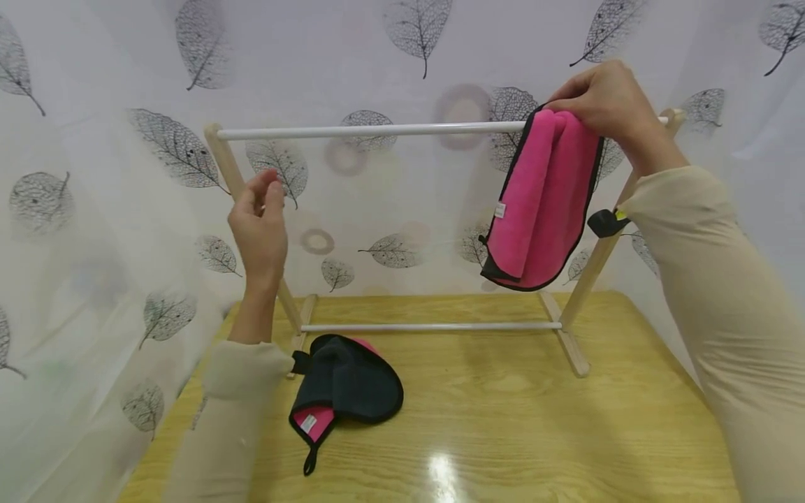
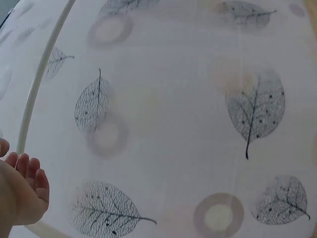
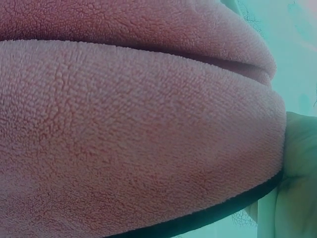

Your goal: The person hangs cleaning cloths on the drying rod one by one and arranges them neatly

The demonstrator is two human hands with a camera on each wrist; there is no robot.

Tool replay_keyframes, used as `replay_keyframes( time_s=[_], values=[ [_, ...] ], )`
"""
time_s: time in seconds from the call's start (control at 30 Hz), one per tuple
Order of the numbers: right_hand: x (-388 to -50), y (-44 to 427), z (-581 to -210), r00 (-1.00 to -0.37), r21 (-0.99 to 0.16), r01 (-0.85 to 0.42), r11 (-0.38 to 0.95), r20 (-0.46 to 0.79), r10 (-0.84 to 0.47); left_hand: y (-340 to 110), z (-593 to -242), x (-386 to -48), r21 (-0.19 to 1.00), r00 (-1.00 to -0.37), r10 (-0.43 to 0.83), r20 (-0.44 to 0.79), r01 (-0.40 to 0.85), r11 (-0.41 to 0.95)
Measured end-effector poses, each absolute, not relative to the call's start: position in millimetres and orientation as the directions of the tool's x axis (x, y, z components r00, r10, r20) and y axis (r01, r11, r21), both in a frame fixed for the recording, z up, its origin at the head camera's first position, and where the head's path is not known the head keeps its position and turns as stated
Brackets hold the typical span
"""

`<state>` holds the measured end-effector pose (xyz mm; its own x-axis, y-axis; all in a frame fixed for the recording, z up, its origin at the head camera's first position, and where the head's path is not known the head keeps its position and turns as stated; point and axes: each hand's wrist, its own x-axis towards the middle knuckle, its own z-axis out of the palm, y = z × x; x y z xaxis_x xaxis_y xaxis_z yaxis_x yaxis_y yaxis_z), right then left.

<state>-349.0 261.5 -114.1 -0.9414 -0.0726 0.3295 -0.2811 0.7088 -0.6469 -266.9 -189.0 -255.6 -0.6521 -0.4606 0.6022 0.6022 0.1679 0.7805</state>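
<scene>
A pink cloth with black edging [image 1: 547, 202] hangs in folds at the right part of the rack's white top bar [image 1: 377, 130]. My right hand [image 1: 606, 101] grips its upper end at the bar. In the right wrist view the pink cloth [image 3: 138, 134] fills most of the picture, with part of the right hand [image 3: 299, 173] at the right edge. My left hand [image 1: 260, 223] is raised near the left post, fingers loosely bent and holding nothing; the left wrist view shows this hand [image 2: 25, 193] near the bar [image 2: 37, 84].
A dark grey and pink cloth with a black loop [image 1: 358, 384] lies folded on the wooden table [image 1: 490, 433], at the left. The rack has wooden posts [image 1: 597, 279] and a lower white bar [image 1: 428, 327]. Behind it hangs a leaf-patterned curtain [image 1: 402, 202].
</scene>
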Motion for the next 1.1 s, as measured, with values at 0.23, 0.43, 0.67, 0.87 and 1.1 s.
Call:
replay_keyframes(
  time_s=[0.23,0.43,0.67,0.87,1.1],
  values=[
    [-349,261,-114,-0.946,-0.651,-0.266,0.711,0.319,-0.062,-140,-272,-268,0.803,-0.773,-0.218,0.596,0.582,0.13],
    [-350,262,-115,-0.943,-0.641,-0.27,0.719,0.325,-0.064,-98,-289,-272,0.828,-0.835,-0.023,0.549,0.54,0.149],
    [-350,260,-115,-0.938,-0.632,-0.282,0.722,0.34,-0.068,-60,-313,-281,0.852,-0.873,0.096,0.478,0.487,0.192],
    [-349,257,-115,-0.933,-0.614,-0.292,0.733,0.351,-0.078,-37,-328,-287,0.854,-0.88,0.11,0.463,0.476,0.209],
    [-349,260,-115,-0.933,-0.605,-0.283,0.744,0.352,-0.068,-11,-340,-293,0.86,-0.883,0.146,0.445,0.467,0.204]
  ],
)
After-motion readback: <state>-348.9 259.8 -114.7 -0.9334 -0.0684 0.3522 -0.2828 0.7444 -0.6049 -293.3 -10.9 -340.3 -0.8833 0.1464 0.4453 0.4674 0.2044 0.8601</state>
